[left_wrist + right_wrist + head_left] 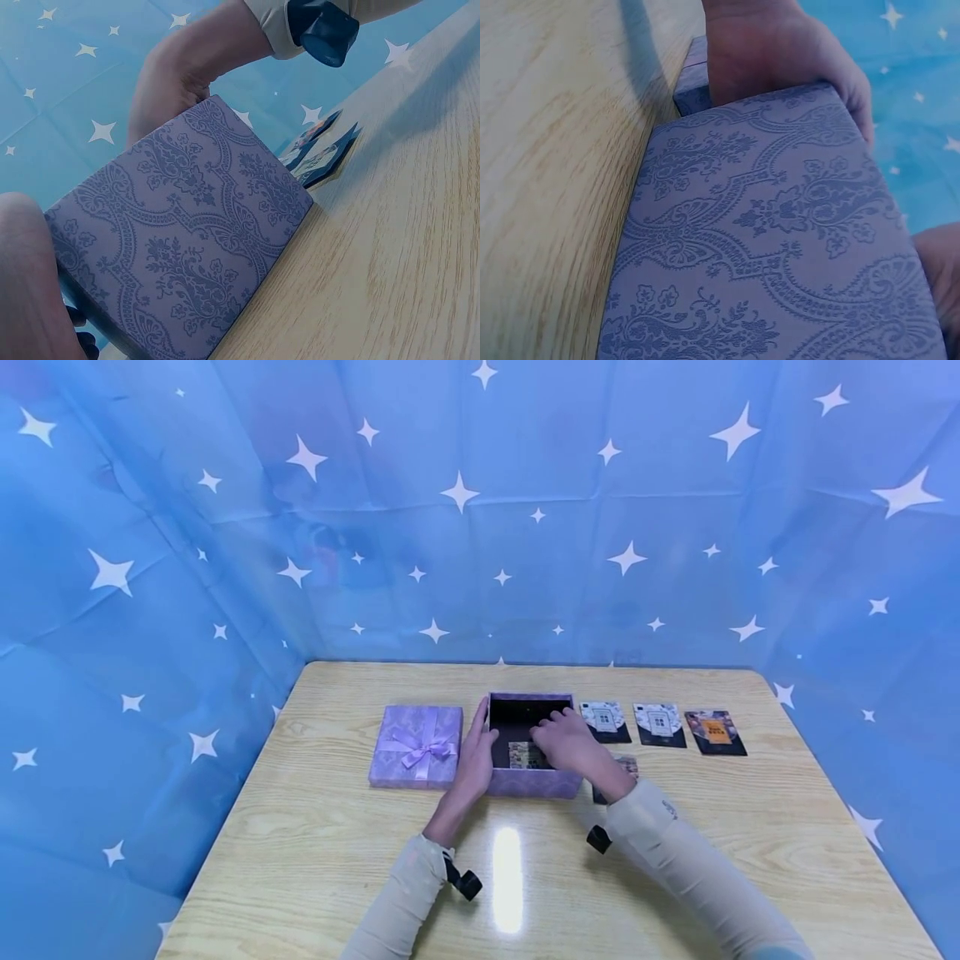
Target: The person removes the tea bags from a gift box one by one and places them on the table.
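Observation:
A purple box (534, 783) with a damask pattern and dark inside stands uncovered on the table. My left hand (474, 762) grips its left wall, fingers along the outside and thumb at the rim. Over the right wall reaches my right hand (564, 742), down into the box; its fingertips are partly hidden, and I cannot tell whether they hold anything. Beside that hand, inside the box, a patterned flat packet (522, 755) shows. In the left wrist view the right hand (169, 86) bends down behind the box wall (187, 232).
Left of the box lies its purple lid (417, 747) with a ribbon bow. To the right are two white-and-black packets (604, 720) (660, 724) and a dark one with an orange label (716, 732). Another packet (628, 766) lies partly under my right wrist.

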Available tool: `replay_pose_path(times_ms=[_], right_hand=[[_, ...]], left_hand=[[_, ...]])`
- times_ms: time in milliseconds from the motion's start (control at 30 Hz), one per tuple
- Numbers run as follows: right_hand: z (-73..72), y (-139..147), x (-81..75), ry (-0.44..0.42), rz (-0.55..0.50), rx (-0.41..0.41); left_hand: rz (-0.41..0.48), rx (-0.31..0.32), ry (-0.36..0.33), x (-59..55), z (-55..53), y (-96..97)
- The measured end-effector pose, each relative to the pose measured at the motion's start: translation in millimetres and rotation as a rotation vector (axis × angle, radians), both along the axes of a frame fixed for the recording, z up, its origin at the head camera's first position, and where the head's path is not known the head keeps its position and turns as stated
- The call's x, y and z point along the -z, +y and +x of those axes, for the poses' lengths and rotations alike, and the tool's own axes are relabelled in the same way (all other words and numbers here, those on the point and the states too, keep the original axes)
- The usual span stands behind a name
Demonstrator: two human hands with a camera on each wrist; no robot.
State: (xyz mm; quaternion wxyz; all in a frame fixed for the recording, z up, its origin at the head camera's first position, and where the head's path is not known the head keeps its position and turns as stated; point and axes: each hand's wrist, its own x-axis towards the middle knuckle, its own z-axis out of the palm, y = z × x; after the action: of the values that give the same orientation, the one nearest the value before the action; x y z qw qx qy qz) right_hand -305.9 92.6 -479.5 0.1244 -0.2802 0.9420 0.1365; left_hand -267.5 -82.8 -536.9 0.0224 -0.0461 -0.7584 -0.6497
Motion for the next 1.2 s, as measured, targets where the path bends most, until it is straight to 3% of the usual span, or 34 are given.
replay_pose_path(times_ms=[133,300,700,967,1200], right_hand=[[-0.8,4.0,3.4,0.001,0.067,-0.005],[0.9,7.9,3.3,0.012,-0.013,0.044],[9.3,23.0,1.8,0.096,-0.316,-0.005],[8.0,20.2,-4.0,0.012,-0.593,-0.113],[14.6,28.2,-9.1,-0.09,-0.807,-0.029]], left_hand=[[-0.003,0.005,0.0,2.2,-1.2,4.6],[0.003,0.021,0.01,1.9,-2.4,8.5],[0.027,0.029,0.002,1.1,-1.0,13.8],[0.025,-0.009,0.017,0.0,4.6,0.1],[0.017,0.011,0.017,-0.9,4.8,-0.8]])
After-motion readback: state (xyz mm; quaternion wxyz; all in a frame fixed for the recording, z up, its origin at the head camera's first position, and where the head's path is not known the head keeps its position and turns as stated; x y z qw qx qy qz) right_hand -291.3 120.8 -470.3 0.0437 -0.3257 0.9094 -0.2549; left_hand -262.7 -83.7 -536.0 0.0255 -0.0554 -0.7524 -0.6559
